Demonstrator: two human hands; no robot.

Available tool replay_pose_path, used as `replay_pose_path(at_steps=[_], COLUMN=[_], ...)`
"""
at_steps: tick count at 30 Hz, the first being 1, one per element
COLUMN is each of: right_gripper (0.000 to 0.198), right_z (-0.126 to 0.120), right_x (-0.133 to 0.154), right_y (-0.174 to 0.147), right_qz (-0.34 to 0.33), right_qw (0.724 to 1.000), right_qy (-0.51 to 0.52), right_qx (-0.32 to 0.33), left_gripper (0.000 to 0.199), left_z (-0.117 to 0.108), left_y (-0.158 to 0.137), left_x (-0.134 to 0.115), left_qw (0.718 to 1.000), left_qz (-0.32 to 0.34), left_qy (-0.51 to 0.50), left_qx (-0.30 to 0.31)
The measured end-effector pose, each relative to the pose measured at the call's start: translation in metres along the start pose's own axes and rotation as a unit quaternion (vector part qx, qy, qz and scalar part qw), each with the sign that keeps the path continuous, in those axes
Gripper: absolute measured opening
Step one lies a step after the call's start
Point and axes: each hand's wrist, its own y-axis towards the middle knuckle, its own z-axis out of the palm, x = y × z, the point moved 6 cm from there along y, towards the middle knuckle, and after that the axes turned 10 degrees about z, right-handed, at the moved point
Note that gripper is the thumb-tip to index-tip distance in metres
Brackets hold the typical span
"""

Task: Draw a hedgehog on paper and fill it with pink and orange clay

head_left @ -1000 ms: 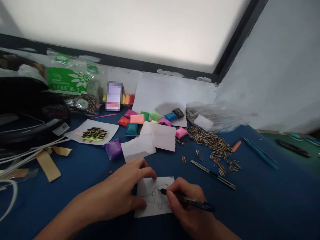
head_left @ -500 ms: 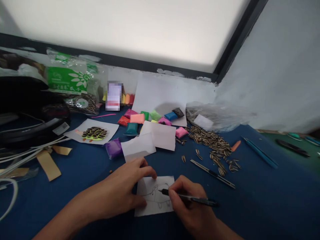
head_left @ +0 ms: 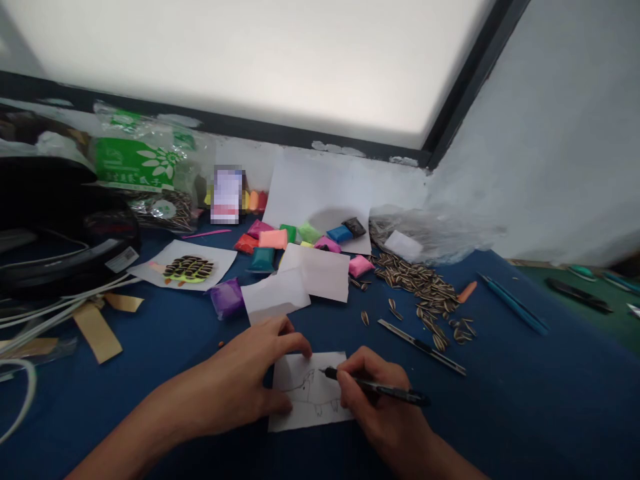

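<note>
A small white sheet of paper [head_left: 300, 417] lies on the blue table, with an animal-like outline and short legs drawn on it. My left hand [head_left: 265, 367] rests at the sheet's left side, thumb and forefinger spread apart and pressing it down. In my right hand [head_left: 375, 393] a black pen [head_left: 373, 385] is pinched, its tip at the upper middle of the drawing. The right hand covers the sheet's right edge and part of the outline.
Beyond my hands lie blank paper pieces [head_left: 277, 293], colored clay packets [head_left: 263, 259] and a seed-covered clay figure [head_left: 190, 268] on paper. Sunflower seeds [head_left: 415, 280], a utility knife [head_left: 423, 347] and a blue tool [head_left: 515, 303] are on the right. White cables [head_left: 60, 303] run along the left.
The pen tip has shifted slightly up and to the right over the drawing, and my right hand has moved with it. My left hand stays in place on the sheet.
</note>
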Motion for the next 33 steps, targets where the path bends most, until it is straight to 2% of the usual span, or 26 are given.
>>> replay_pose_path(at_steps=[8,33], right_gripper=[0.021,0.022], right_z=[0.0017,0.0009], right_x=[-0.0023,0.0002], right_y=[0.0017,-0.0008], right_qz=[0.004,-0.024], right_qw=[1.000,1.000], right_qy=[0.006,0.012], right_qx=[0.018,0.004], left_gripper=[0.047,0.047], left_z=[0.0001,0.0012], left_y=[-0.0008,-0.0003], left_x=[-0.0003,0.0020], left_qw=[1.000,1.000], left_qz=[0.006,0.000], left_qy=[0.003,-0.001], left_qx=[-0.003,-0.005])
